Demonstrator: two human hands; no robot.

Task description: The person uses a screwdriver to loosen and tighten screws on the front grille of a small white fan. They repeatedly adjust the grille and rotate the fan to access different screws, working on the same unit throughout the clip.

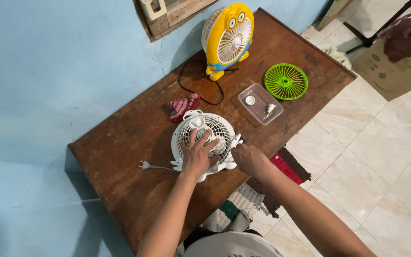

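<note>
Worn brown wooden table (134, 138) against a blue wall, seen from above.

On it, in front of me: a white fan (204, 143) lying grille-up, its plug (144, 165) on the wood to the left. Just behind it, a red-and-pink striped cloth (182, 106). Far end: a yellow fan (227, 39) standing upright, black cord (200, 93) looping from it. To the right, a clear plastic tray (260, 103) with small white parts, then a green grille (286, 81) lying flat.

I count two small fans: a white fan (204, 143) under my left grip (197, 156), and a yellow fan (228, 39) beyond it. One green fan grille (286, 81), one clear tray (260, 103) and one striped cloth (182, 106) lie ahead of the grip.
</note>
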